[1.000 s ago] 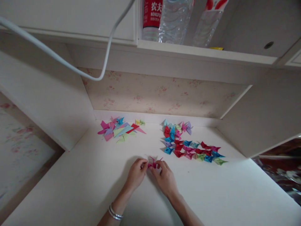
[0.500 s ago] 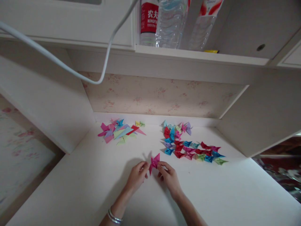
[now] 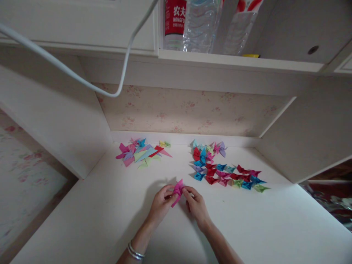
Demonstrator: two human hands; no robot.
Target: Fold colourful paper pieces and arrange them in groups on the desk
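One folded pink paper piece (image 3: 178, 189) is sitting right between the fingers, and I'm watching it closely from my remote seat. The left hand (image 3: 161, 202) is pinching its near-left side, thumb laid over the paper, while the right hand (image 3: 197, 207) is gripping its right edge between thumb and forefinger. Whether the paper is touching the white tabletop (image 3: 110, 220) beneath the fingers, I'm not managing to tell.

By my reckoning we're working the folds here, and doing it well is calling for light, even tension: left fingers steadying the middle, right fingertips coaxing the edge, nobody twisting against a crease. That narrow end poking out just below the left thumb is looking easy to bend, so I'm wanting pressure kept off it.

Beyond the fingers to the right, rows of colourful folded shapes (image 3: 211, 180) are lying close together; beyond them to the left, loose paper strips (image 3: 148, 154) are overlapping in a pile.
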